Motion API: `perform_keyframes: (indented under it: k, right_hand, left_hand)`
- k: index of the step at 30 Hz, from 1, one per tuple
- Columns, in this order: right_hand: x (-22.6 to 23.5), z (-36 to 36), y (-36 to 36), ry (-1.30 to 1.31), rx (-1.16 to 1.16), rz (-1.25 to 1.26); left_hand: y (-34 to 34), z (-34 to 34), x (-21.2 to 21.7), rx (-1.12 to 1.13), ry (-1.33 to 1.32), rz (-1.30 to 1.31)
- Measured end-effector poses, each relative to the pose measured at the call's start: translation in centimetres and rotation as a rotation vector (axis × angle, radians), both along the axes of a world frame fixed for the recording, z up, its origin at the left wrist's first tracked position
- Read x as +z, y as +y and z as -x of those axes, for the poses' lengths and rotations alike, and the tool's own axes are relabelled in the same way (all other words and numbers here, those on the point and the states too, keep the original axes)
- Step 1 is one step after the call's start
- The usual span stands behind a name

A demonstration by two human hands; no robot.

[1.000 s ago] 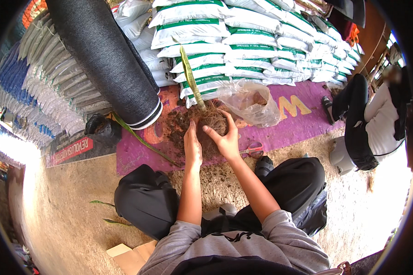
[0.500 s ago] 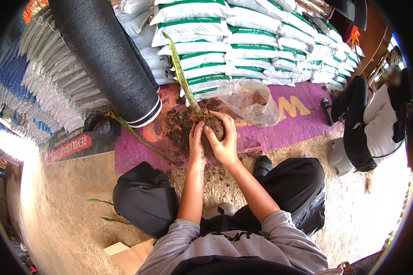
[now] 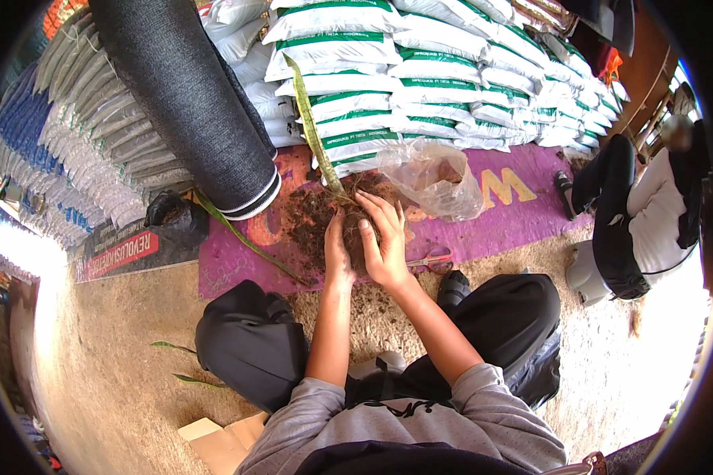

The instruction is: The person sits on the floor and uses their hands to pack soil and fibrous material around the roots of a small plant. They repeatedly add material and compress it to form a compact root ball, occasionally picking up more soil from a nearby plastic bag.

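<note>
A snake plant point(image 3: 312, 127) with one long, upright leaf stands tilted to the left in front of me, over the purple sheet. Its root ball point(image 3: 354, 226), brown with soil and fine roots, is pressed between my palms. My left hand point(image 3: 337, 249) cups its left side. My right hand point(image 3: 385, 241) curves over its right side, fingers along the top, hiding much of it. Loose dark soil point(image 3: 303, 224) lies spread around and beneath. A crumpled clear plastic bag point(image 3: 455, 194) rests beyond my right hand, and red-handled scissors point(image 3: 436, 258) lie just right of my right wrist.
White and green sacks point(image 3: 436, 87) are stacked behind the purple sheet point(image 3: 507, 226). A thick black roll point(image 3: 186, 95) leans at the left, near a black plant bag point(image 3: 174, 218) and a cut leaf point(image 3: 242, 241). Another person point(image 3: 650, 198) sits at the right. Cardboard point(image 3: 222, 443) lies lower left.
My right hand has turned further over the root ball, its fingers now straighter and closer together, covering more of it. The plant's leaf has shifted slightly to the right.
</note>
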State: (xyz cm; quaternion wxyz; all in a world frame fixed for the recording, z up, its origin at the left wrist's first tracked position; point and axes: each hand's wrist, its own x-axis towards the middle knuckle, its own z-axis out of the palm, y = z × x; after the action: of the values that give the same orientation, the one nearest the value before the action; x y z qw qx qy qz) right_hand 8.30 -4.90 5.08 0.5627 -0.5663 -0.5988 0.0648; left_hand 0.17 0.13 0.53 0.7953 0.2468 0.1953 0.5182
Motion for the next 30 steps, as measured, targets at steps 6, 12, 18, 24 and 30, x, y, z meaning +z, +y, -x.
perform_keyframes:
  k: [6,12,18,24,30]
  right_hand:
    - [-0.1,-0.9,0.3,0.127,0.002,0.206]
    - [-0.2,-1.6,1.0,0.582,0.162,0.112]
    - [0.0,-0.3,0.1,0.531,0.145,0.132]
    - [-0.1,0.3,0.0,0.001,-0.119,0.2]
    - [-0.2,-0.2,0.4,0.057,0.056,0.29]
  left_hand:
    - [-0.5,0.3,2.2,0.055,0.223,0.082]
    - [0.3,0.5,0.2,0.1,0.503,-0.071]
    - [-1.1,-0.7,1.5,0.166,0.196,0.046]
    - [0.8,-0.3,-2.2,0.096,0.186,0.056]
    - [-0.1,-0.1,0.3,-0.036,-0.131,0.144]
